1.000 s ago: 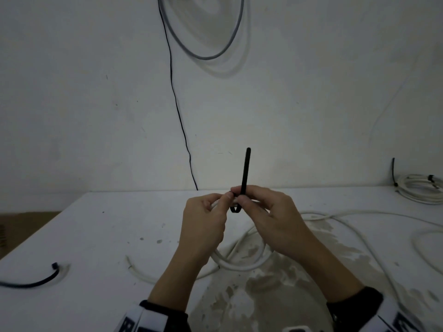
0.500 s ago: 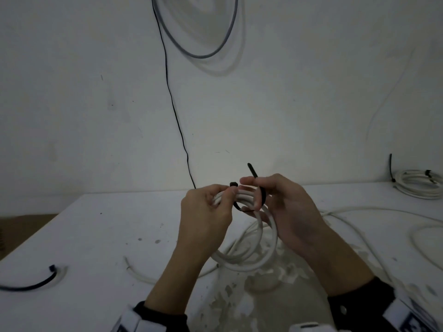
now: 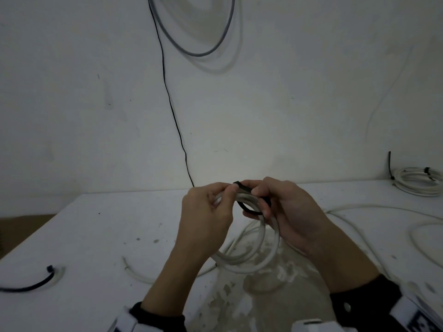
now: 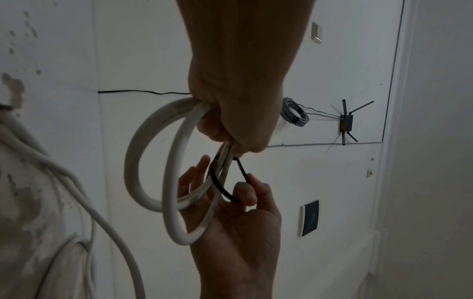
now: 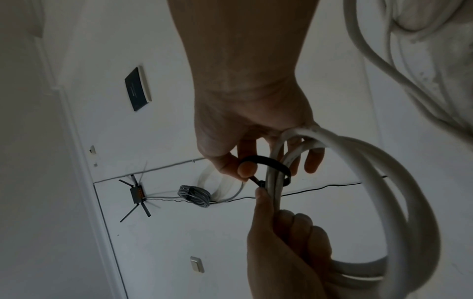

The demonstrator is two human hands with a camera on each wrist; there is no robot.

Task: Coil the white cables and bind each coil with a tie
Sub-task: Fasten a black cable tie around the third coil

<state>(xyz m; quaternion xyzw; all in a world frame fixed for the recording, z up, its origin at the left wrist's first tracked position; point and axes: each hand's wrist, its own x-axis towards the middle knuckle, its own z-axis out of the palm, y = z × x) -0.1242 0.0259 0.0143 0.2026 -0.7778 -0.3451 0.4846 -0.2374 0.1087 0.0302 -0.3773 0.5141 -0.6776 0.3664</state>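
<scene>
Binding step, coil in hand: white cable coil (image 3: 249, 248) held up above the tabletop (image 3: 100, 236), a few turns gathered, its loose run trailing off across the surface to the right; left hand (image 3: 206, 219) with its grip clenched round the gathered strands at the top of the coil, thumb and forefinger pressed near the head of the black tie (image 3: 249, 200); right hand (image 3: 294, 216) pinching the tail of the tie between thumb and forefinger, its other fingers passed through the coil, as the right wrist view shows; tie looped once round the strands, loop slack and standing clear of the cable on one side, as seen in the left wrist view (image 4: 225, 188); whether the tail has already entered the head cannot be told, the joint being small and partly hidden by fingertips; judged stage: coil formed, tie wrapped, cinching not yet done. Next move, as a judgement: tail to be fed through the head if it is not, then drawn until the loop closes snug on the bundle, the left hand keeping the turns stacked so none slips out of the loop. Also present: bound white coil (image 3: 417, 183) at the far right by the wall, already tied; spare black tie (image 3: 28, 285) lying at the near left edge; further loose white cable (image 3: 426, 236) at the right, apparently uncoiled.
</scene>
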